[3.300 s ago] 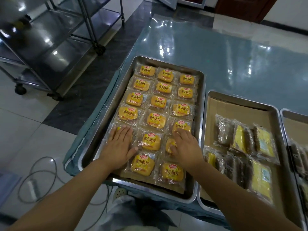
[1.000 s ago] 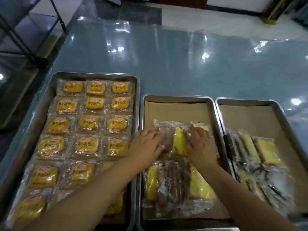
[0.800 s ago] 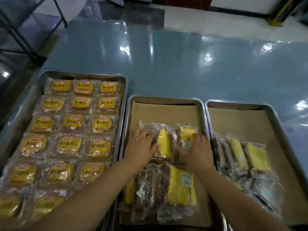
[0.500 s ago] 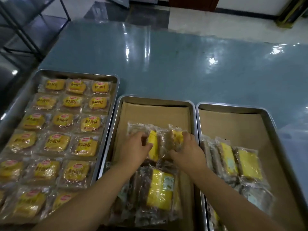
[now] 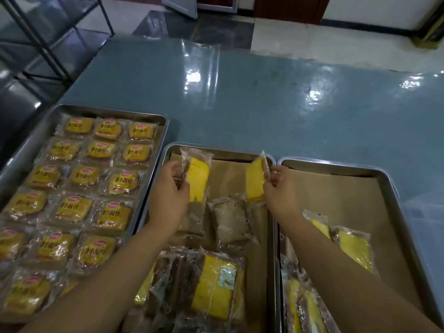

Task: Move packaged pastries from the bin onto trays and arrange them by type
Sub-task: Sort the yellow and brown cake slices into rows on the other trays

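Note:
My left hand (image 5: 169, 193) grips a clear packet with a yellow cake slice (image 5: 197, 179), lifted above the middle tray (image 5: 217, 149). My right hand (image 5: 278, 188) pinches a second yellow slice packet (image 5: 254, 182) over the same tray's right side. Below them lie brown pastry packets (image 5: 230, 222) on the tray's paper liner, and more yellow and brown packets (image 5: 213, 284) at the near end. The left tray (image 5: 153, 117) holds rows of round yellow-labelled bread packets (image 5: 98, 175). The right tray (image 5: 336, 165) holds yellow slice packets (image 5: 353, 248) near its front.
The trays stand side by side on a blue-green table (image 5: 264, 92) covered with glossy film. A metal shelf rack (image 5: 36, 44) stands on the floor at the far left. The far halves of the middle and right trays show bare brown paper.
My hands went from the bread tray to the middle tray, pressed on its packets, then each lifted one yellow slice packet up and apart. The view shifted right.

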A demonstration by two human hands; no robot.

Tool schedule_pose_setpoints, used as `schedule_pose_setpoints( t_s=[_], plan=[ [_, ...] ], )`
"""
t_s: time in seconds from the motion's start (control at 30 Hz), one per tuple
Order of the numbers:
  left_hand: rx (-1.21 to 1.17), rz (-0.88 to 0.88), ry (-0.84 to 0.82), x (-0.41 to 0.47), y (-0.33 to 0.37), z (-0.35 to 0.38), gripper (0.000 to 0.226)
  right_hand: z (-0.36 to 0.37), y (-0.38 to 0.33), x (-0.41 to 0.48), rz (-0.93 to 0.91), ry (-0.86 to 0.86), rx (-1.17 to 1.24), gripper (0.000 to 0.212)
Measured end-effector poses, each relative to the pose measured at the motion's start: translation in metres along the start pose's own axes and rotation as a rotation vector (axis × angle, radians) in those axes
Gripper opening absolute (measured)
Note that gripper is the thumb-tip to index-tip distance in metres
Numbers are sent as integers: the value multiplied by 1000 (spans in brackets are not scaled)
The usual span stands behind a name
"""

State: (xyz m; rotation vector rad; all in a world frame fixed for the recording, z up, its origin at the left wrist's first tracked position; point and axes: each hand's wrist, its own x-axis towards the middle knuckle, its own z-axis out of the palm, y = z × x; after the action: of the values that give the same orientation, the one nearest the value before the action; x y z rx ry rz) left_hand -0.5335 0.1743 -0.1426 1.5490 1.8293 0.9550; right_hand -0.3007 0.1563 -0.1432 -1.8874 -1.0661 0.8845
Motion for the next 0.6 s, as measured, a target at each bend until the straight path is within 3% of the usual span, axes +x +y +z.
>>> schedule_pose_setpoints(
  t_s=[0.07, 0.13, 0.2, 0.3, 0.43, 0.53, 0.6],
  plan=[
    [-55, -15, 20, 2, 1, 0, 46, 1, 3, 6, -5, 24, -71, 31],
    [-90, -30, 12, 3, -1, 3, 49, -2, 9, 7, -101, 71, -377, 22],
    [-100, -37, -8, 5, -4, 10, 52, -4, 14, 6, -179, 75, -621, 29],
    [-109, -21, -56, 8, -3, 19, 55, 0, 15, 5, -125, -6, -615, 43],
    [-120, -43, -94, 19, 2, 31, 57, 7, 8, 6, -150, -54, -606, 30],
    [-119, -53, -92, 27, 3, 37, 55, 10, 7, -1, -331, -6, -857, 25],
    [-127, -66, -107, 31, 2, 40, 53, 16, 6, -12, -420, -16, -894, 16]
  ],
)
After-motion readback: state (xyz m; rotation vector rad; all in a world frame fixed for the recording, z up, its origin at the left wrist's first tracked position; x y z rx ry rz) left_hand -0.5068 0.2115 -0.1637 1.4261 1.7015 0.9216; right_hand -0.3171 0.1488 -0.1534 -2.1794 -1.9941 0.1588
